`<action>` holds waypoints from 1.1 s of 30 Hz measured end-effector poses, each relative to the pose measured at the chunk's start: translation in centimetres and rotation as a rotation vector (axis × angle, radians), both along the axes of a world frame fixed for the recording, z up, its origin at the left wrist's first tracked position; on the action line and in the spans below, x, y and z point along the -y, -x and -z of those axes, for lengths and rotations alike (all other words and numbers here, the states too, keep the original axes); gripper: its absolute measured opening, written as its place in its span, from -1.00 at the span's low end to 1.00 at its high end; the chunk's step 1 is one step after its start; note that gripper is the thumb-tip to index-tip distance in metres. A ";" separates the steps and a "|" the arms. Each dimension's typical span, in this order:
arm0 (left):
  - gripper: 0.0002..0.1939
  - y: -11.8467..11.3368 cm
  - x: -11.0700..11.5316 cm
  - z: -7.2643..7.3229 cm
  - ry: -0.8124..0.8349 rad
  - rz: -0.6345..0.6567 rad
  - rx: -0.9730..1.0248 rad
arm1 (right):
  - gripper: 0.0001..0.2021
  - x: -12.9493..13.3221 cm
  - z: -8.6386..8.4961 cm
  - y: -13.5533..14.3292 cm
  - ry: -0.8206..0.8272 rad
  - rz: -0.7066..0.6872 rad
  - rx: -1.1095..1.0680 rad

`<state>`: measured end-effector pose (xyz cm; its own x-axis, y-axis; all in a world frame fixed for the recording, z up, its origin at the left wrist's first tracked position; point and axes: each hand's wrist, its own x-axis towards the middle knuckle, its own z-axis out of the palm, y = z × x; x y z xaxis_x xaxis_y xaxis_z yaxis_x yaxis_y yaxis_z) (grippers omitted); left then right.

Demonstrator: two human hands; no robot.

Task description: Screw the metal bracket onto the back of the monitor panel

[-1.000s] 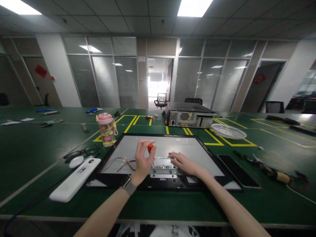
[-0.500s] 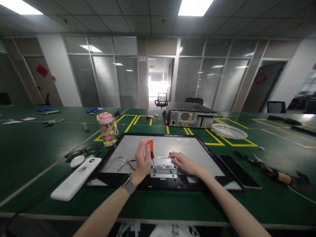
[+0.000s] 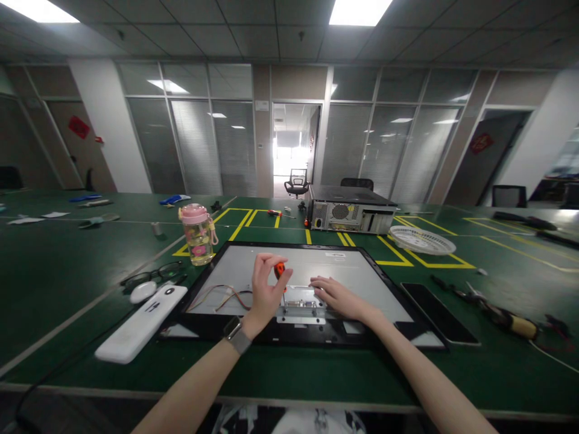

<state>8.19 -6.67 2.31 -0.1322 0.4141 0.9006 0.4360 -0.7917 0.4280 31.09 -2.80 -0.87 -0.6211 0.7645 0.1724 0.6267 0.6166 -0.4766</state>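
Observation:
My left hand [image 3: 268, 292], with a watch on its wrist, has its thumb and fingers round the orange and black handle of a screwdriver [image 3: 279, 270]. The screwdriver's shaft points down at the left part of a metal bracket [image 3: 301, 312] with small connectors. That bracket lies at the near side of a flat display panel [image 3: 353, 274] with a black frame. My right hand [image 3: 335, 295] rests flat on the panel and the bracket's upper right edge, fingers stretched out. Thin wires [image 3: 226, 290] lie on the panel left of my left hand.
Left of the panel are a white case [image 3: 140, 325], glasses [image 3: 156, 274] and a pink-lidded bottle [image 3: 198, 238]. A computer case [image 3: 350, 211] and white basket [image 3: 423, 241] stand behind. At right lie a black phone [image 3: 438, 313] and a wire spool [image 3: 520, 326].
My left hand's fingers have spread wider round the screwdriver handle, which has tilted. My right hand has stayed in place on the panel.

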 end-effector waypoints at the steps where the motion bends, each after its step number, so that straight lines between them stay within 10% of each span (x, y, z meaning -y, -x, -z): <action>1: -0.88 0.0 0.0 0.0 -0.012 -0.010 0.004 | -0.54 0.0 0.0 0.0 0.000 0.001 -0.001; 33: -0.68 0.1 0.6 0.1 0.001 0.082 -0.045 | -0.53 -0.1 0.1 -0.1 -0.001 0.007 0.011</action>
<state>8.12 -7.23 2.24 -0.0572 0.4226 0.9045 0.3883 -0.8253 0.4101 31.16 -2.67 -1.02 -0.6176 0.7686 0.1666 0.6360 0.6127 -0.4692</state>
